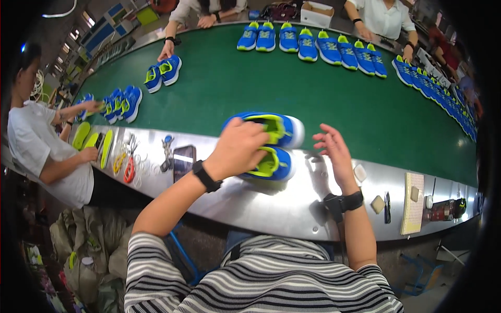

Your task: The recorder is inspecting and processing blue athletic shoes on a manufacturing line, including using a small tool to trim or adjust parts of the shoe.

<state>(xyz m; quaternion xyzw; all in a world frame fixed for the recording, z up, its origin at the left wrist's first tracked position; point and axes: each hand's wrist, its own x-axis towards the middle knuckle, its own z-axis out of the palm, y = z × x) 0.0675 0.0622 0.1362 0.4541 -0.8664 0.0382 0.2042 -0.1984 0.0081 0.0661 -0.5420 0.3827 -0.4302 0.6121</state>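
Left hand, palm down on a forearm slanting up from the lower left, is closed on the adjoining lime-edged collars of two blue shoes. Just right of them, the right hand is raised, fingers loosely spread and slightly curled in open air. Side by side, the shoes straddle the line between green belt and steel ledge; whether they touch either is unclear.

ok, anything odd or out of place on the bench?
Nothing visibly spilled or damaged. Slightly untidy, though: a phone and loose cords lie on the metal ledge, left of the blue shoes under the left hand. The phone looks out of place so near the footwear.
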